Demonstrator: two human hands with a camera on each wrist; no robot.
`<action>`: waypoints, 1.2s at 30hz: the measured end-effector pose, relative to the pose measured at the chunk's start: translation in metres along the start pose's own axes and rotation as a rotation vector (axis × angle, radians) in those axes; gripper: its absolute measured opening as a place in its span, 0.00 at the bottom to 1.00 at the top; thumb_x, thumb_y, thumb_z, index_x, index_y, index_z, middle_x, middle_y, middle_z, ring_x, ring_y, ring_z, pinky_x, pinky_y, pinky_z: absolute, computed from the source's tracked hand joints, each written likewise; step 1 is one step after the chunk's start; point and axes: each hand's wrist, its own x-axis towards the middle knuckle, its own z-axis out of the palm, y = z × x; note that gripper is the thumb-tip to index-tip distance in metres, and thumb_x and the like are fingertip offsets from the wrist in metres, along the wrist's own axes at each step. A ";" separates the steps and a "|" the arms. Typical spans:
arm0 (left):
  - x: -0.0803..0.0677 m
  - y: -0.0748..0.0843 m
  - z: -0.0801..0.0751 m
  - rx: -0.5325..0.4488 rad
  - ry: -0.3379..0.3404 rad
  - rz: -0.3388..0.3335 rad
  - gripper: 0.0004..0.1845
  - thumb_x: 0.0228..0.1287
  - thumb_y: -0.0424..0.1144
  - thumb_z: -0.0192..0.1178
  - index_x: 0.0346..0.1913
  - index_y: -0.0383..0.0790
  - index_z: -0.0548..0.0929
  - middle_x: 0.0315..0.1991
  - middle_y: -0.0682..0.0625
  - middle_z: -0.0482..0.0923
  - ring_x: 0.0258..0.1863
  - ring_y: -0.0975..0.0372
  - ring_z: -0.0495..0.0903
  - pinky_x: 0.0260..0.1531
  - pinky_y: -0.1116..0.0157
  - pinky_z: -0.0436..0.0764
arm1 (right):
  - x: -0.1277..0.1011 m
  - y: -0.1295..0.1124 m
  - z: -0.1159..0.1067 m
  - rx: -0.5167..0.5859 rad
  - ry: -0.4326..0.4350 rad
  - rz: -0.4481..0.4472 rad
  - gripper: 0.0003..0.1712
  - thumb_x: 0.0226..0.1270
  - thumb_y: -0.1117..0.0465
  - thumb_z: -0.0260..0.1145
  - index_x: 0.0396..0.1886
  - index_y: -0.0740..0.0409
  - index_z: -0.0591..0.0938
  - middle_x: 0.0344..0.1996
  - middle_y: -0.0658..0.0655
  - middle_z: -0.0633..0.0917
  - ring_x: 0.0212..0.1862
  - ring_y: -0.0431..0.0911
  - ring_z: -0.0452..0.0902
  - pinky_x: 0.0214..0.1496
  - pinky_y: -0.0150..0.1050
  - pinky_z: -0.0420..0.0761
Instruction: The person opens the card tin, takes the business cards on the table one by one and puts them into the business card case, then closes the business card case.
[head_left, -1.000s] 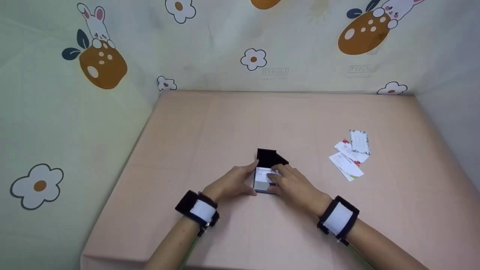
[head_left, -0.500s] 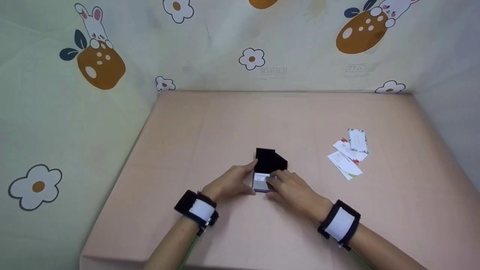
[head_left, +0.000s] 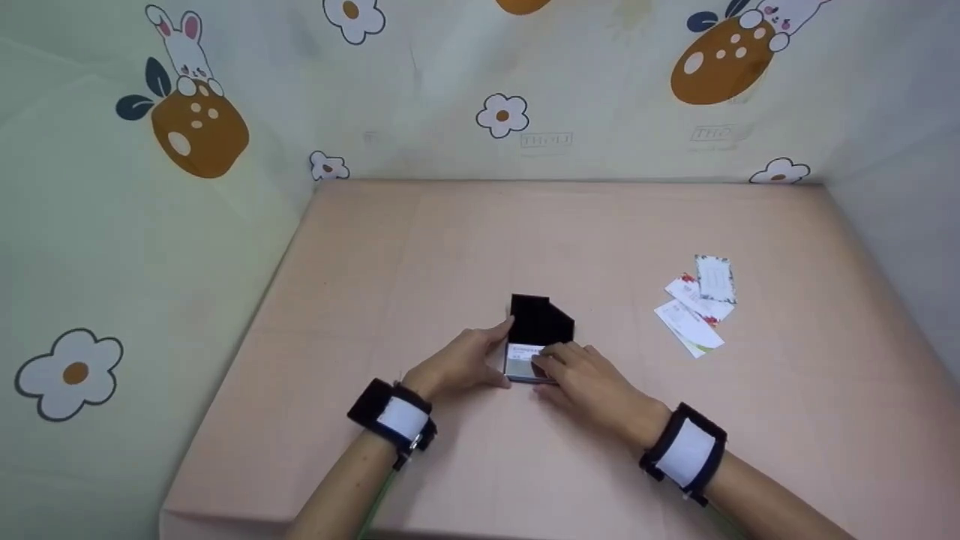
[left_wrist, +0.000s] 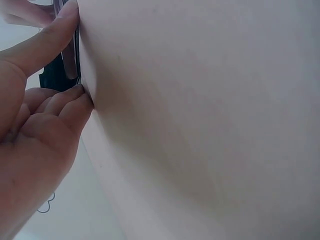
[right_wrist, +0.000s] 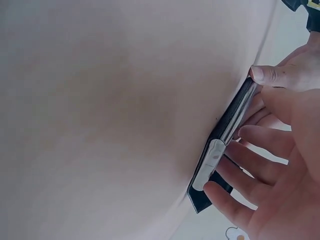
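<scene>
A small black card case point(head_left: 538, 330) lies open near the middle of the pink table point(head_left: 450, 247). The left hand point(head_left: 461, 364) pinches its left edge, and the right hand point(head_left: 589, 375) presses a card point(head_left: 523, 358) into it with curled fingertips. More loose cards point(head_left: 697, 304) lie well off to the right.

Pink table point(head_left: 465, 247), walled by patterned sheets. Black card case point(head_left: 538, 322) lies open near front-centre, directly on the surface. Small pile of printed cards point(head_left: 697, 304) sits well apart on the right, overlapping each other.

a card case point(head_left: 534, 337) lies mid-table point(head_left: 450, 247) between both hands, loose cards point(head_left: 697, 304) to its right.
</scene>
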 end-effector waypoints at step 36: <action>0.001 -0.001 0.000 -0.003 0.002 0.020 0.52 0.54 0.34 0.74 0.79 0.39 0.54 0.77 0.42 0.58 0.77 0.53 0.59 0.77 0.58 0.62 | -0.031 0.055 -0.017 -0.025 0.111 0.144 0.23 0.67 0.56 0.70 0.57 0.64 0.82 0.56 0.64 0.82 0.60 0.56 0.77 0.55 0.51 0.81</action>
